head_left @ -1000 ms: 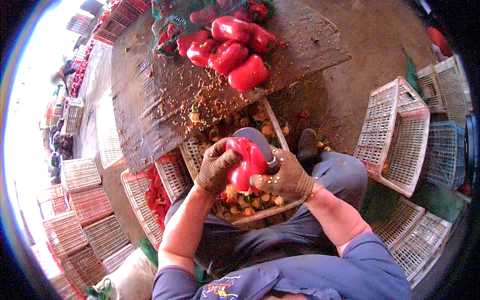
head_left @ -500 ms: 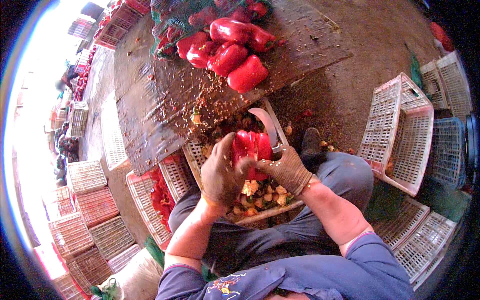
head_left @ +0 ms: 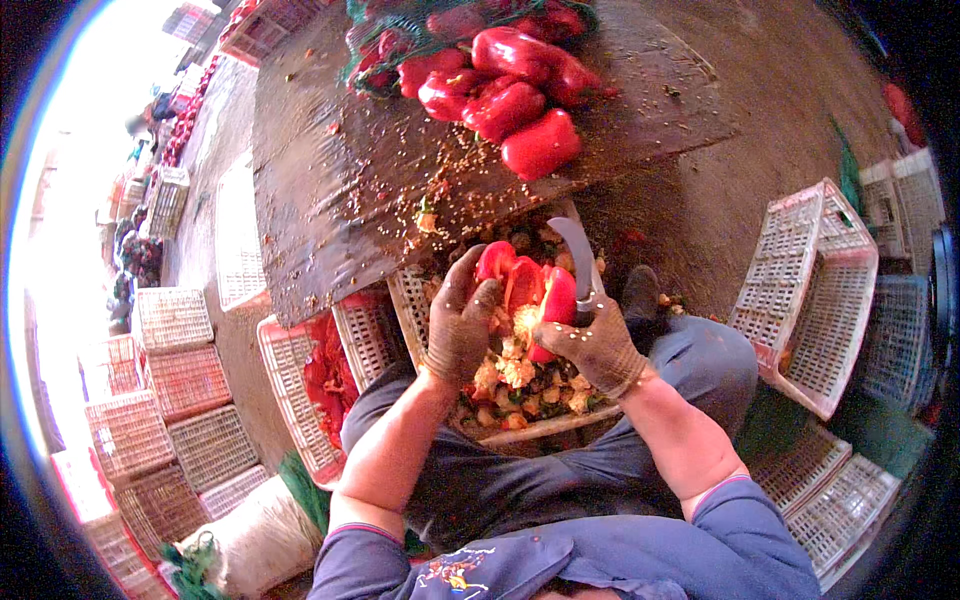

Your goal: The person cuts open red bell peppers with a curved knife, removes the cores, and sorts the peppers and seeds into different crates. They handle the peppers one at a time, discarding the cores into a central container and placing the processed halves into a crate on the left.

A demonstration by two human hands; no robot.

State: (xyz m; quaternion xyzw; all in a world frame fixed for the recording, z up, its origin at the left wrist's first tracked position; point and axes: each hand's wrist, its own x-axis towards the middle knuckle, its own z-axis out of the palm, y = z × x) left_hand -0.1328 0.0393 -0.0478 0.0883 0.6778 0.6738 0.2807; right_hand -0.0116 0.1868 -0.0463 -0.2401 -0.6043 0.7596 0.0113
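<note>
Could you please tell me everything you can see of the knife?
The knife has a curved grey blade, apparently metal, its tip bending toward the picture's upper left. Its lower end sits in the grip of the gloved right hand, which hides most of the handle. The blade is just right of the split red pepper; whether they touch is unclear.

Left hand point(head_left: 462, 332) and right hand point(head_left: 602, 346) hold a split red pepper point(head_left: 522, 280), the right also a curved knife point(head_left: 577, 247).

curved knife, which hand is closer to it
Right: the right hand holds the curved knife; the left hand is farther left, across the opened red pepper.
</note>
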